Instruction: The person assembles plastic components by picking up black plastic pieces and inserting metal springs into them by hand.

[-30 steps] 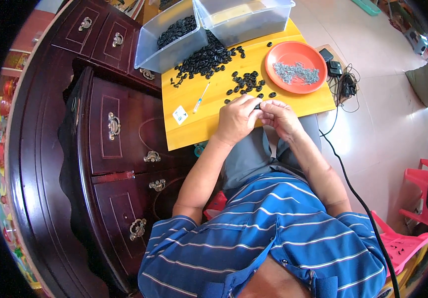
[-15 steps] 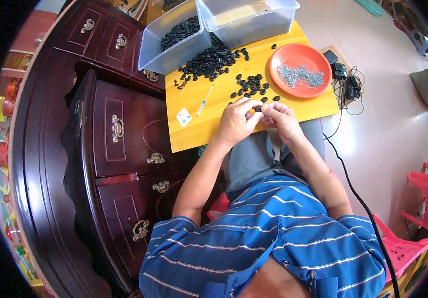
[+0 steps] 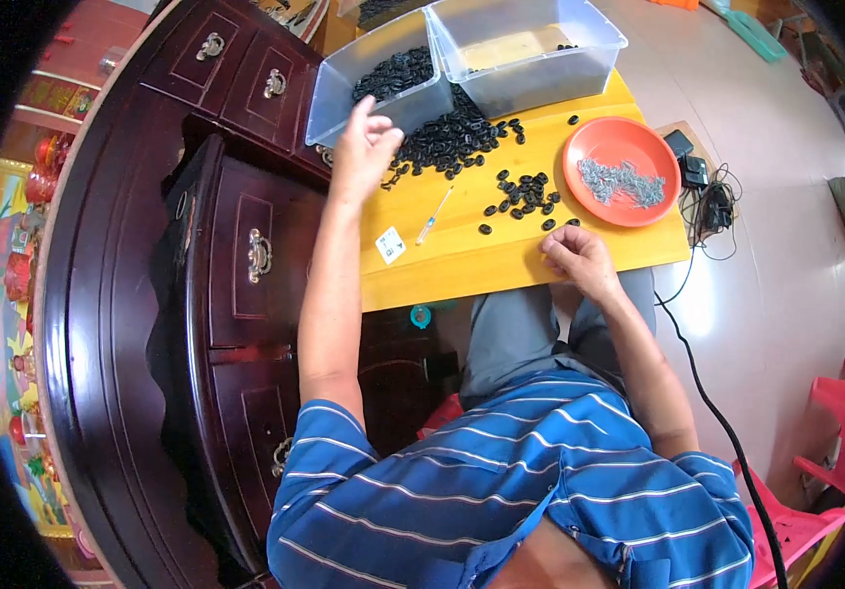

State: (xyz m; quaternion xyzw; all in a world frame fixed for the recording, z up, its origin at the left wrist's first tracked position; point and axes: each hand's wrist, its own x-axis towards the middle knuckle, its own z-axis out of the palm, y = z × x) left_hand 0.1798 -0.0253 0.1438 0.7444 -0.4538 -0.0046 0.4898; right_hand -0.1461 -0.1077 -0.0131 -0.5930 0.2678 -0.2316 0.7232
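1. While the left hand [image 3: 364, 152] hovers, fingers apart, at the clear bin's [image 3: 328, 126] 6 o'clock, it should avoid the black heap [image 3: 450, 139] at its 3 o'clock.
2. Right hand [image 3: 580, 259]: fingertips close together; contents cannot be told. Loose black ovals [image 3: 528, 192], its 11 o'clock: best taken singly.

Right of the glossy reddish-brown wooden cabinet [image 3: 231, 304] spreads a pale, light-reflecting tiled floor [image 3: 766, 329]; farther right, a pink plastic chair [image 3: 840, 398].

Glossy black pieces [image 3: 452, 139]; smooth plastic plate [image 3: 629, 140]; glossy wood cabinet [image 3: 99, 314]; cloth shirt [image 3: 481, 471].
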